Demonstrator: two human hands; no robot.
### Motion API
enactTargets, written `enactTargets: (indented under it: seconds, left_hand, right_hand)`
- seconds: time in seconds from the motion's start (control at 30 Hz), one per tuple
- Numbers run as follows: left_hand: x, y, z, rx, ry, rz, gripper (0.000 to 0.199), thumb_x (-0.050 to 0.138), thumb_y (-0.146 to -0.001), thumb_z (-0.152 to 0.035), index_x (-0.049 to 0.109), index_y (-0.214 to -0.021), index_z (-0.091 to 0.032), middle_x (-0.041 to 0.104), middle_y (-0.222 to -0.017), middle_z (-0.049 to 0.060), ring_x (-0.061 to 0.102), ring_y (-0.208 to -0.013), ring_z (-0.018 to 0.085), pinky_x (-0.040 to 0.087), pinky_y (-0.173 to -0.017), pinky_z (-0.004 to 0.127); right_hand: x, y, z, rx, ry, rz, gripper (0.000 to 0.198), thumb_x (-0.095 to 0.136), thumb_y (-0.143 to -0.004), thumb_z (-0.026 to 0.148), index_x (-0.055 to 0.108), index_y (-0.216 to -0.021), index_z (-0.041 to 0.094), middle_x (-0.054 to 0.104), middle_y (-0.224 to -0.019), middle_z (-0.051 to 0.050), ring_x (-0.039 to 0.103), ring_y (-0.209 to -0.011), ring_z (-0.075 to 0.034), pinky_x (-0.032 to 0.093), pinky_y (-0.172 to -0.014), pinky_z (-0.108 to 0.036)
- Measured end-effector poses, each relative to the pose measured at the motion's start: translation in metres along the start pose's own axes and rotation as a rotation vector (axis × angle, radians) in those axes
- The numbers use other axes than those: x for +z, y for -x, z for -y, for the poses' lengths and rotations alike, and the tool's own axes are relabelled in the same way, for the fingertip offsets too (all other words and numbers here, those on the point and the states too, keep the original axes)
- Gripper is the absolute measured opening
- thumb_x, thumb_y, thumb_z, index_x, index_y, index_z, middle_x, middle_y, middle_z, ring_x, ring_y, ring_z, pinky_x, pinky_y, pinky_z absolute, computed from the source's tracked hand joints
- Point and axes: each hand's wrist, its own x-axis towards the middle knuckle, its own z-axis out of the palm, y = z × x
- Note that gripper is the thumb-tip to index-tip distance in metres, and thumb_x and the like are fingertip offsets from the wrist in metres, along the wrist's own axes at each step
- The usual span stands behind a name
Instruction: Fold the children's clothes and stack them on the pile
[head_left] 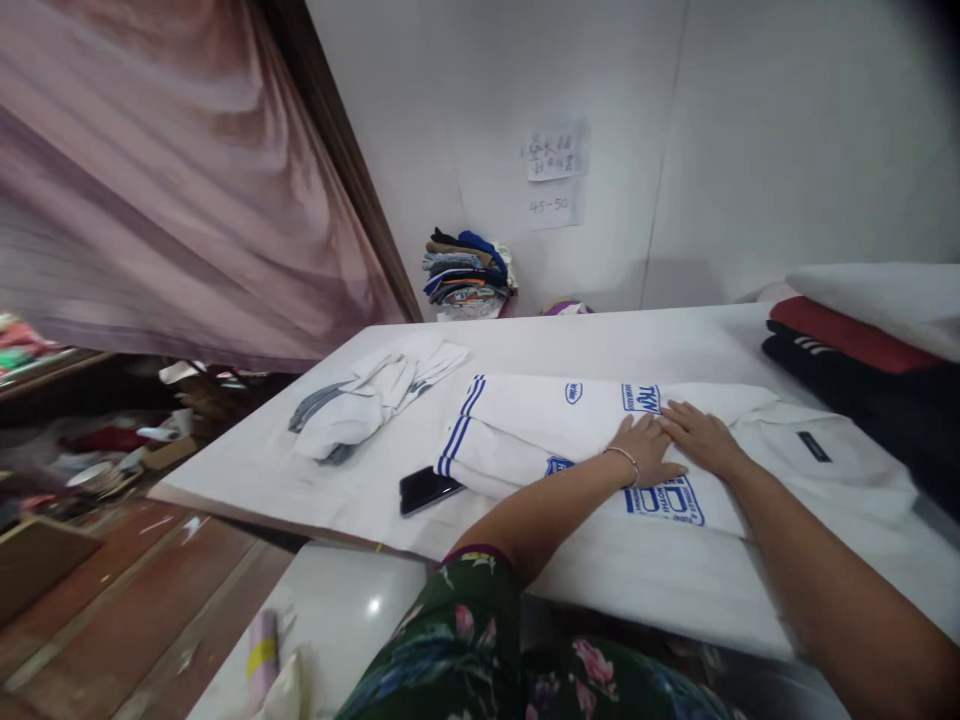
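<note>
A white shirt (pixel 517 410) with blue print and blue-striped sleeve edges lies spread on the white table (pixel 645 345), its collar end with a dark label toward the right. My left hand (pixel 643 447), with a bracelet at the wrist, rests flat on the printed part, fingers stretched out. Beside it, my right hand (pixel 697 435) also presses flat on the fabric, its fingertips close to those of the left. Neither hand grips anything. Part of the print is covered by my hands and left forearm. A dark phone (pixel 427 490) lies at the sleeve edge, left of the shirt.
Crumpled white and grey garments (pixel 375 395) lie on the table's left part. A stack of folded clothes (pixel 469 270) stands by the back wall. Red and dark garments (pixel 862 350) are piled at the right. A pink curtain (pixel 195 180) hangs at the left.
</note>
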Motion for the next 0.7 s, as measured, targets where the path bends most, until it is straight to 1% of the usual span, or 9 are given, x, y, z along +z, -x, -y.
enactTargets:
  seconds: [0.1,0.17,0.23,0.3,0.37,0.43,0.5,0.57,0.7]
  left_hand:
    - [-0.009,0.026,0.017,0.008,0.033,0.021,0.069,0.032,-0.087,-0.063,0.033,-0.142,-0.022,0.021,-0.155,0.007,0.01,-0.143,0.025,0.012,-0.114,0.05]
    - [-0.016,0.051,0.04,-0.069,0.045,0.015,0.066,0.028,-0.088,-0.064,0.035,-0.141,-0.026,0.025,-0.154,0.005,0.016,-0.142,0.024,0.013,-0.114,0.051]
    - [-0.024,0.08,0.073,-0.223,0.026,-0.003,0.063,0.028,-0.089,-0.064,0.037,-0.139,-0.027,0.031,-0.152,0.004,0.023,-0.14,0.024,0.014,-0.113,0.051]
    - [-0.033,0.109,0.109,-0.435,-0.022,0.002,0.059,0.031,-0.089,-0.062,0.043,-0.135,-0.027,0.036,-0.15,0.005,0.028,-0.138,0.025,0.013,-0.113,0.051]
    - [-0.043,0.137,0.143,-0.62,-0.053,-0.004,0.055,0.033,-0.09,-0.059,0.048,-0.132,-0.025,0.039,-0.148,0.006,0.031,-0.137,0.024,0.016,-0.113,0.046]
    - [-0.053,0.158,0.17,-0.772,-0.071,-0.07,0.053,0.033,-0.091,-0.056,0.049,-0.13,-0.023,0.039,-0.147,0.008,0.031,-0.136,0.024,0.02,-0.112,0.044]
    - [-0.062,0.172,0.188,-0.932,-0.055,-0.179,0.054,0.032,-0.091,-0.056,0.051,-0.128,-0.021,0.043,-0.144,0.01,0.036,-0.133,0.026,0.026,-0.108,0.044]
    - [-0.068,0.178,0.201,-1.053,0.003,-0.24,0.054,0.032,-0.091,-0.055,0.052,-0.126,-0.019,0.049,-0.138,0.013,0.044,-0.127,0.027,0.033,-0.103,0.041]
    - [-0.069,0.176,0.216,-1.115,0.093,-0.204,0.051,0.04,-0.088,-0.052,0.057,-0.12,-0.015,0.059,-0.126,0.015,0.056,-0.114,0.026,0.043,-0.09,0.033]
  right_hand:
    - [0.005,0.0,-0.006,0.018,-0.009,-0.033,0.055,0.023,-0.093,0.051,0.046,-0.136,0.028,0.035,-0.15,-0.003,0.028,-0.139,-0.024,0.027,-0.109,-0.054]
    - [0.006,0.0,-0.006,0.025,-0.009,-0.042,0.056,0.025,-0.091,0.054,0.047,-0.136,0.028,0.035,-0.149,-0.003,0.029,-0.138,-0.025,0.027,-0.109,-0.055]
    - [0.006,0.0,-0.006,0.023,-0.015,-0.05,0.057,0.026,-0.091,0.055,0.048,-0.135,0.028,0.035,-0.149,-0.004,0.029,-0.138,-0.026,0.028,-0.109,-0.055]
    - [0.008,-0.001,-0.007,0.01,-0.024,-0.061,0.056,0.028,-0.09,0.056,0.049,-0.134,0.028,0.036,-0.149,-0.004,0.03,-0.138,-0.027,0.029,-0.108,-0.056]
    - [0.01,-0.001,-0.008,0.001,-0.025,-0.07,0.056,0.029,-0.09,0.055,0.05,-0.134,0.027,0.037,-0.148,-0.004,0.031,-0.137,-0.028,0.029,-0.107,-0.057]
    - [0.012,-0.002,-0.01,-0.003,-0.02,-0.068,0.056,0.029,-0.09,0.055,0.049,-0.134,0.027,0.037,-0.148,-0.005,0.031,-0.137,-0.028,0.028,-0.108,-0.057]
    - [0.014,-0.003,-0.012,-0.003,-0.01,-0.069,0.056,0.028,-0.09,0.054,0.049,-0.134,0.026,0.037,-0.148,-0.004,0.03,-0.138,-0.027,0.028,-0.108,-0.056]
    - [0.015,-0.003,-0.012,0.001,-0.002,-0.072,0.056,0.028,-0.09,0.054,0.049,-0.134,0.027,0.037,-0.148,-0.004,0.029,-0.138,-0.027,0.028,-0.108,-0.055]
    - [0.014,-0.002,-0.011,0.021,-0.002,-0.069,0.056,0.027,-0.089,0.055,0.049,-0.133,0.029,0.037,-0.148,-0.003,0.029,-0.138,-0.026,0.027,-0.109,-0.054]
